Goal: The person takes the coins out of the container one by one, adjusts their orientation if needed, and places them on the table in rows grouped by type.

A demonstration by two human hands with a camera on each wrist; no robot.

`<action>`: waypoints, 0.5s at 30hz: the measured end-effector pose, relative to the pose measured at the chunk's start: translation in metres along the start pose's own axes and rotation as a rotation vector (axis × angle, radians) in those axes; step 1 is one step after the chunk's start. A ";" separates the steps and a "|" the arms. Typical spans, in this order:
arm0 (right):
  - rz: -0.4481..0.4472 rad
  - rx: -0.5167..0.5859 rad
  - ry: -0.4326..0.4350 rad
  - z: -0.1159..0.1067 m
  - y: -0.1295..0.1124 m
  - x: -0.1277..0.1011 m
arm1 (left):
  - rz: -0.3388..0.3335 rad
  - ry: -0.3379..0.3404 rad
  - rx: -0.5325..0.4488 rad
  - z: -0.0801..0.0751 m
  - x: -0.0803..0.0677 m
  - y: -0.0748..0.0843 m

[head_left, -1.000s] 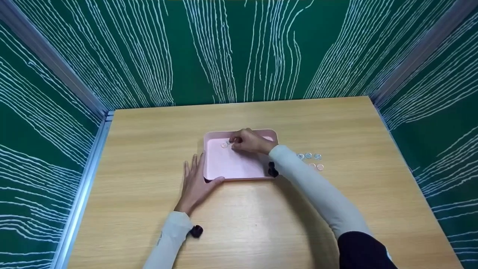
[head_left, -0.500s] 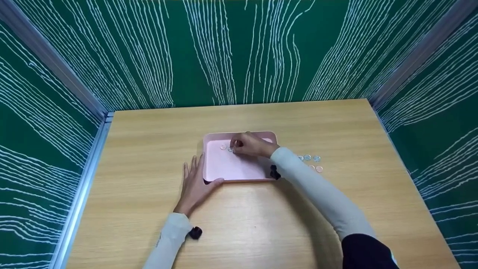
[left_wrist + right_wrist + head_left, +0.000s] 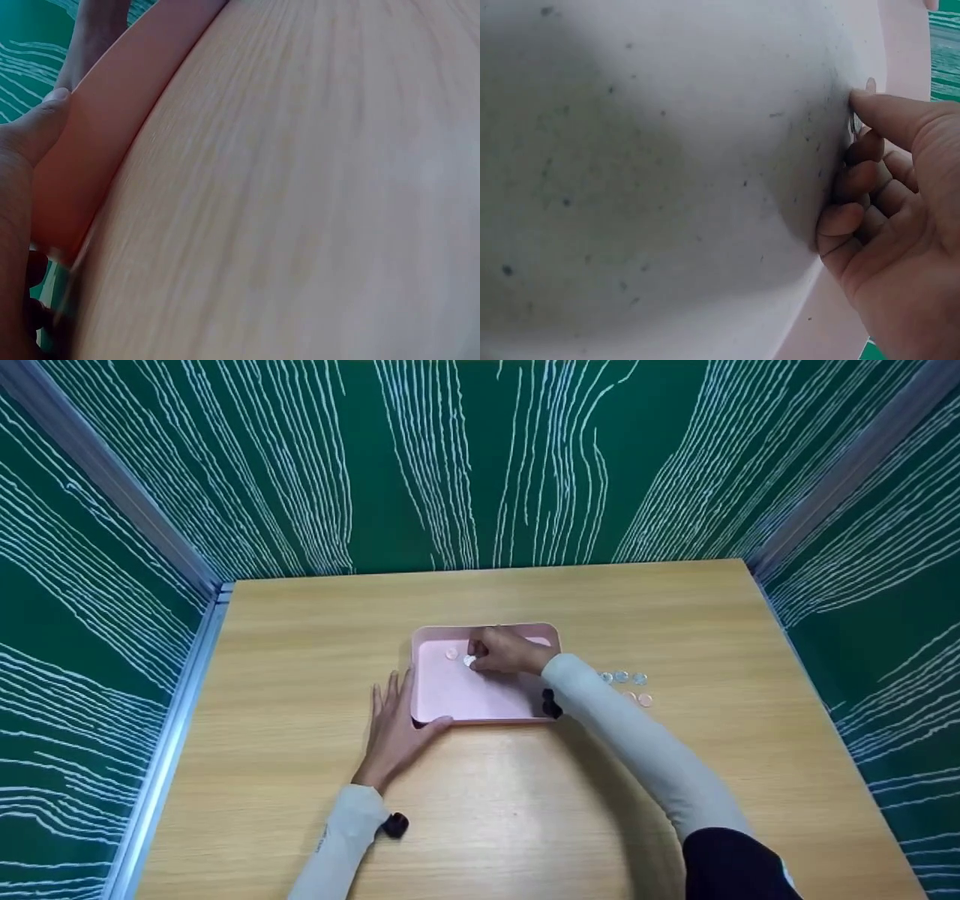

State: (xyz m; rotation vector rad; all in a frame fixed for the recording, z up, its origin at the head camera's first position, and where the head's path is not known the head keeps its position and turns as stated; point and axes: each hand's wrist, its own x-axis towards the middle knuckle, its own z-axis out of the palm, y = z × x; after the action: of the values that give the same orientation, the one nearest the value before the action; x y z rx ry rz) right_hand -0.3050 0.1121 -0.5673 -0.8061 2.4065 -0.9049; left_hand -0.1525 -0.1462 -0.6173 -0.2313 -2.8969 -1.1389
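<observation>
Tray (image 3: 457, 697) pink, shallow, rounded corners; hands touching.

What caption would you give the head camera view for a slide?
Right hand sets a small clear disc in a pink tray while the left hand rests against its corner.

- tray (image 3: 480, 701): pale pink all over, though the inside looks greyish-white with little dark specks in the right wrist view
- table (image 3: 300, 660): light yellowish wood with a fine grain
- walls (image 3: 480, 457): dark green, covered in wavy white lines like wood grain, with silver-grey metal strips in the corners
- sleeves (image 3: 637, 742): light grey-white, and the right one turns black up near the shoulder
- discs (image 3: 628, 686) on the table: some clear bluish, a couple of them pinkish-orange
- wrist straps (image 3: 394, 825): black
</observation>
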 end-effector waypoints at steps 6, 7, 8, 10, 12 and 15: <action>-0.052 0.036 -0.004 -0.001 0.000 -0.004 | -0.028 -0.003 -0.012 -0.002 -0.001 0.001; -0.062 0.030 -0.005 -0.001 -0.001 -0.004 | -0.035 -0.005 -0.016 -0.002 -0.001 0.001; -0.070 0.022 -0.005 -0.002 -0.001 -0.005 | -0.040 -0.006 -0.019 -0.002 -0.001 0.001; -0.078 0.007 -0.005 -0.002 -0.002 -0.006 | -0.049 -0.012 -0.024 -0.002 -0.002 0.001; -0.077 -0.010 -0.007 -0.001 -0.003 -0.006 | -0.054 -0.019 -0.025 -0.002 -0.002 0.001; -0.063 -0.038 -0.009 -0.002 -0.004 -0.009 | -0.052 -0.021 -0.027 0.000 -0.002 0.001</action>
State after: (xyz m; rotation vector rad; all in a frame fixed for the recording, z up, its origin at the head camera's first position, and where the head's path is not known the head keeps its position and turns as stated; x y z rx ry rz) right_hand -0.2977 0.1162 -0.5615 -0.9028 2.4088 -0.8798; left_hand -0.1506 -0.1458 -0.6169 -0.1708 -2.9244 -1.1907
